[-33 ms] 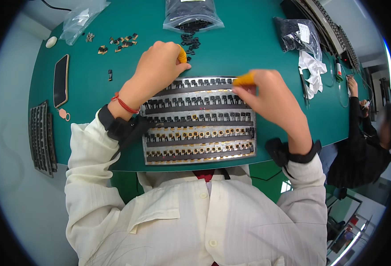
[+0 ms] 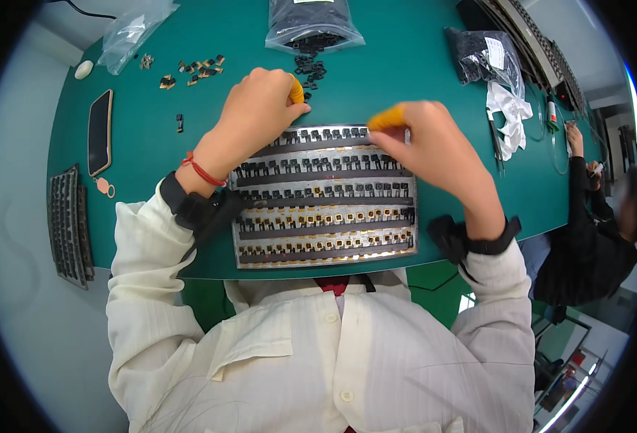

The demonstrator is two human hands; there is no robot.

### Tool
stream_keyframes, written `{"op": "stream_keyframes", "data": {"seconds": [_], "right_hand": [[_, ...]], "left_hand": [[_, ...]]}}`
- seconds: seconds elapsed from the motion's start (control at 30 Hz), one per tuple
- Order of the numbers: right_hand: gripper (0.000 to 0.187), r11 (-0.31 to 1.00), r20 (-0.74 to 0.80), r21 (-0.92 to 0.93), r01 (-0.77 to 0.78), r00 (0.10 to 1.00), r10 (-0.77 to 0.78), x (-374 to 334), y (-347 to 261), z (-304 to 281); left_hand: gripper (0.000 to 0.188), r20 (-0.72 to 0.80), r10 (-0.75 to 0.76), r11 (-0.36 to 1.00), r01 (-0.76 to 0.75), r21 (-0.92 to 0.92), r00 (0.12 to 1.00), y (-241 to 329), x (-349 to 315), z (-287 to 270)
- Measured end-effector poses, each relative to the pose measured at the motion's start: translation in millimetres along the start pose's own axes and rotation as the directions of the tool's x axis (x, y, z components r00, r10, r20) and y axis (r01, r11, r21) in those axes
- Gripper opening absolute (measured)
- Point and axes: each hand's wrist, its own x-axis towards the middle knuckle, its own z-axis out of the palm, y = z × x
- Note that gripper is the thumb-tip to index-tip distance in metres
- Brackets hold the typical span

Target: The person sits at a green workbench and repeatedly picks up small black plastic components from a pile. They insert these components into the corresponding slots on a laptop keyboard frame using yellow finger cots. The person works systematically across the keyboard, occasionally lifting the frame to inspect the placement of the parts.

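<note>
A silver tray (image 2: 324,249) of small black components in rows is lying at the centre of the green table (image 2: 405,65). The left hand (image 2: 257,108) is curling at its 11 o'clock corner, the right hand (image 2: 434,144) pinching at 1 o'clock, possibly gripping one component. A bag of parts (image 2: 308,22) is sitting at 12 o'clock, a phone (image 2: 100,131) at 9
</note>
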Motion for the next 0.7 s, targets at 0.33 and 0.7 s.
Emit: {"op": "stream_keyframes", "data": {"seconds": [0.33, 0.7], "right_hand": [[0.021, 0.997, 0.041, -0.074, -0.017, 0.999, 0.02, 84.6, 0.9, 58.5], [0.02, 0.999, 0.032, -0.05, 0.009, 0.999, -0.007, 93.8, -4.3, 64.4]], "left_hand": [[0.022, 0.113, -0.075, 0.986, 0.09, -0.141, 0.991, -15.0, -13.2, -27.6], [0.022, -0.006, -0.111, 0.982, 0.109, -0.153, 0.994, -36.8, -19.1, -29.1]]}}
